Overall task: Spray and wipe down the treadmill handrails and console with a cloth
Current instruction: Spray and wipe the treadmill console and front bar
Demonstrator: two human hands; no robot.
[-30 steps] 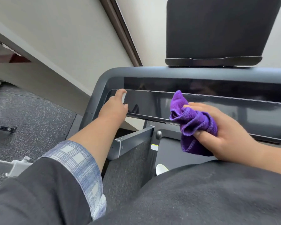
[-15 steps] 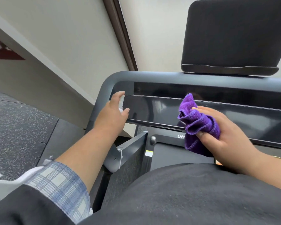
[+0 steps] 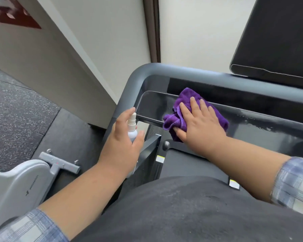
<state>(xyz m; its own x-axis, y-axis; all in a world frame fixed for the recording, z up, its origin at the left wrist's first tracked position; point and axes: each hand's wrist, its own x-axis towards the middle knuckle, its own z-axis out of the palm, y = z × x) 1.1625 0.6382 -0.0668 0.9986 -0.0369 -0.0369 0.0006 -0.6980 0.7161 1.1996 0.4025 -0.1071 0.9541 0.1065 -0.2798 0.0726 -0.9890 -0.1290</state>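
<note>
- Flat, spread fingers of the right hand (image 3: 198, 122) press the purple cloth (image 3: 187, 100) onto the glossy console panel (image 3: 262, 126).
- Left hand (image 3: 122, 142) curls round a small spray bottle (image 3: 131, 126), just beside the panel's left end.
</note>
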